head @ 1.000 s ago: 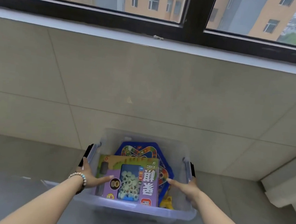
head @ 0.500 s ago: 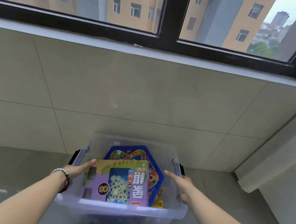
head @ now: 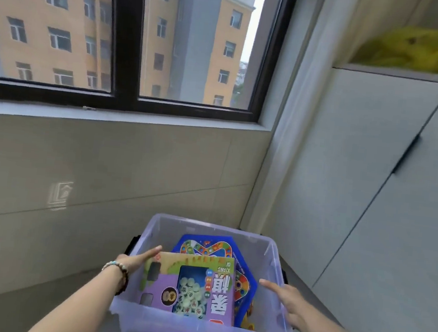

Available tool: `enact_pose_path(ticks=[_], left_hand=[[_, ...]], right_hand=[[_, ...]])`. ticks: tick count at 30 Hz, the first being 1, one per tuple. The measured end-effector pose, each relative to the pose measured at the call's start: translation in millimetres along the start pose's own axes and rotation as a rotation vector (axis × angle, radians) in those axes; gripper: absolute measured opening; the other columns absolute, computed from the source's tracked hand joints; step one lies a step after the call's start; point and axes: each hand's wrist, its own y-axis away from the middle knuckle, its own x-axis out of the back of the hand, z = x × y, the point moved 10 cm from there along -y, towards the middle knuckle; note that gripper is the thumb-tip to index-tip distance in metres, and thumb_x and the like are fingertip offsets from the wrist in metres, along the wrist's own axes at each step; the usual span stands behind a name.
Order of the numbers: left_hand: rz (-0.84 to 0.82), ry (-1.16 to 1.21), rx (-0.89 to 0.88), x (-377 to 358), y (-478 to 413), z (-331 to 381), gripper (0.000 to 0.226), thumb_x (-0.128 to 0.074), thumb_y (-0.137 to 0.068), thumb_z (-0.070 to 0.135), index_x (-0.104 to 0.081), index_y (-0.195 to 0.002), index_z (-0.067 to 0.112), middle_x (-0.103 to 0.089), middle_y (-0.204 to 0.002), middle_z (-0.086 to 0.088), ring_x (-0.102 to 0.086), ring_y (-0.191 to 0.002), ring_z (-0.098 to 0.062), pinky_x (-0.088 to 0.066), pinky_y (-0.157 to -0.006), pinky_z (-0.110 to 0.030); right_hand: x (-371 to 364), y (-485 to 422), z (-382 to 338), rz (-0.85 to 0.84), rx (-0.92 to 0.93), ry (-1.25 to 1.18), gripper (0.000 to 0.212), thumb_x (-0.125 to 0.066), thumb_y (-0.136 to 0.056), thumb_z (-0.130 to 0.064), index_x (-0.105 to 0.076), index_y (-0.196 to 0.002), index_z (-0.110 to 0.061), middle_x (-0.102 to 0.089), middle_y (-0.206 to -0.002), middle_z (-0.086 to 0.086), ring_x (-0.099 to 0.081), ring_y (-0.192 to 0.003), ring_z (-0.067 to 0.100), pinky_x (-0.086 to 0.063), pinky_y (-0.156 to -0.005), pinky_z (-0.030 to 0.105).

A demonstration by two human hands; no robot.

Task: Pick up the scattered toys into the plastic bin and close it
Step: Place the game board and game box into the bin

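A clear plastic bin (head: 208, 223) sits low in the middle of the view, with no lid on it. Inside lies a purple and green chess box (head: 193, 283) on top of a blue hexagonal game board (head: 205, 244), with a yellow toy (head: 246, 325) by the right wall. My left hand (head: 134, 260) grips the bin's left rim, thumb lying along the inside. My right hand (head: 286, 298) grips the right rim the same way. Black latches (head: 131, 245) stick out at both sides.
A tiled wall (head: 105, 168) under a window sill (head: 110, 116) stands right behind the bin. A white cabinet (head: 371, 180) fills the right side, with a yellow bag (head: 411, 48) on top. Grey floor (head: 25, 305) runs to the left.
The view has swung right, bringing the cabinet and corner into sight. The bin stays between my hands and now sits closer to the corner. Both hands keep their hold on the rims.
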Motion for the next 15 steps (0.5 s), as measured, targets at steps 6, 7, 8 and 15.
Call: enact_pose_path(ticks=[6, 7, 8, 15], left_hand=[[-0.142, -0.027, 0.018, -137.3, 4.9, -17.8, 0.119, -0.084, -0.051, 0.056, -0.033, -0.139, -0.006, -0.042, -0.140, -0.021, -0.045, -0.123, -0.037, -0.039, -0.101, -0.045], [-0.159, -0.037, 0.028, -156.6, 3.3, -27.3, 0.116, -0.084, -0.049, 0.057, -0.039, -0.134, -0.007, -0.049, -0.131, -0.021, -0.050, -0.118, -0.037, -0.042, -0.099, -0.043], [-0.175, -0.045, 0.041, -174.6, 2.2, -36.7, 0.111, -0.084, -0.049, 0.057, -0.045, -0.130, -0.008, -0.054, -0.123, -0.021, -0.053, -0.116, -0.038, -0.043, -0.098, -0.043], [-0.163, -0.098, 0.071, -247.9, -13.3, -59.4, 0.088, -0.080, -0.065, 0.045, -0.046, -0.126, -0.008, -0.049, -0.132, -0.025, -0.048, -0.121, -0.040, -0.037, -0.102, -0.045]], right_hand=[[116.9, 16.5, 47.8, 0.169, -0.049, -0.066, 0.096, -0.087, -0.055, -0.030, -0.036, -0.133, -0.005, -0.049, -0.130, 0.018, -0.047, -0.109, 0.030, -0.039, -0.093, 0.045], [133.0, 15.6, 57.1, 0.199, -0.053, -0.076, 0.090, -0.084, -0.064, -0.027, -0.034, -0.135, -0.005, -0.046, -0.133, 0.018, -0.045, -0.106, 0.027, -0.038, -0.090, 0.042], [147.5, 13.4, 67.2, 0.226, -0.061, -0.082, 0.086, -0.081, -0.069, -0.026, -0.032, -0.137, -0.005, -0.043, -0.136, 0.017, -0.042, -0.105, 0.024, -0.037, -0.088, 0.040], [195.9, -2.6, 146.6, 0.339, -0.148, -0.078, 0.078, -0.076, -0.075, -0.024, -0.034, -0.138, -0.007, -0.044, -0.134, 0.014, -0.045, -0.109, 0.027, -0.041, -0.085, 0.038]])
